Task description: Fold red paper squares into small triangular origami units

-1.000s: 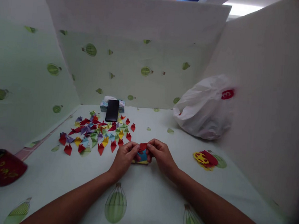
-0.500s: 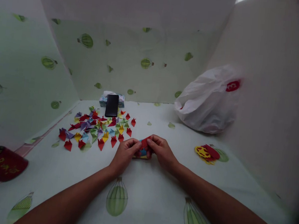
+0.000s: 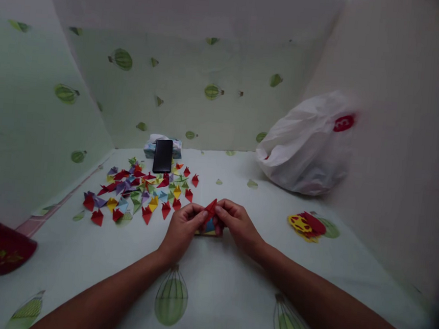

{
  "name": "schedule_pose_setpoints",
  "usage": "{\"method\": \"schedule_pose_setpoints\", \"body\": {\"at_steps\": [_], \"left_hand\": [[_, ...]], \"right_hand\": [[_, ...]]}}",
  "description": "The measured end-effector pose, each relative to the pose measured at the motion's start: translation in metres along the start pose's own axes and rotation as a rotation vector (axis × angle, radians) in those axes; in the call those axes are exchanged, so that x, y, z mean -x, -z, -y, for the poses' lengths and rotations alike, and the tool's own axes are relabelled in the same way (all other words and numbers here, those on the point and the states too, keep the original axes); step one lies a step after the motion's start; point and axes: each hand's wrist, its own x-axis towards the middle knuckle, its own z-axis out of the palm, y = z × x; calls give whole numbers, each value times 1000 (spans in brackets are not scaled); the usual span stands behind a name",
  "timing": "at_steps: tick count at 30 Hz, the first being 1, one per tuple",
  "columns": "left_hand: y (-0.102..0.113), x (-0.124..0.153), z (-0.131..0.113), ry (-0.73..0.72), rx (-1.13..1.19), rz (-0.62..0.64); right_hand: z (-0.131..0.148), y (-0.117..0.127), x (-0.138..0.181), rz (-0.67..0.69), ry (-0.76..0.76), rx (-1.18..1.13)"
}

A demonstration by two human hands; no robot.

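Between my two hands, near the middle of the table, is a small red folded paper (image 3: 210,210), narrow and pointed at the top. My left hand (image 3: 186,227) pinches its left side between thumb and fingers. On the other side my right hand (image 3: 236,222) pinches it the same way. Under the fingers lies a small flat stack with blue and yellow (image 3: 210,228), mostly hidden by the hands. To the left spreads a pile of folded paper pieces (image 3: 136,194) in red, yellow, green, blue and purple.
A black phone (image 3: 163,156) leans on a tissue box (image 3: 150,150) behind the pile. A white plastic bag (image 3: 305,146) stands at the back right. Red and yellow paper cut-outs (image 3: 306,226) lie to the right. A red can (image 3: 0,249) is at the left edge.
The red paper, flatter and wider before, now shows as a narrow upright point between my fingers. My hands stay in nearly the same place; the view has shifted slightly.
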Motion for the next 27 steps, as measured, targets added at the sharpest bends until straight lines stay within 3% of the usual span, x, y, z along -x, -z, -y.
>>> {"method": "schedule_pose_setpoints", "body": {"at_steps": [27], "left_hand": [[-2,1,7,79,161,30]], "right_hand": [[0,1,1,77,24,148]]}}
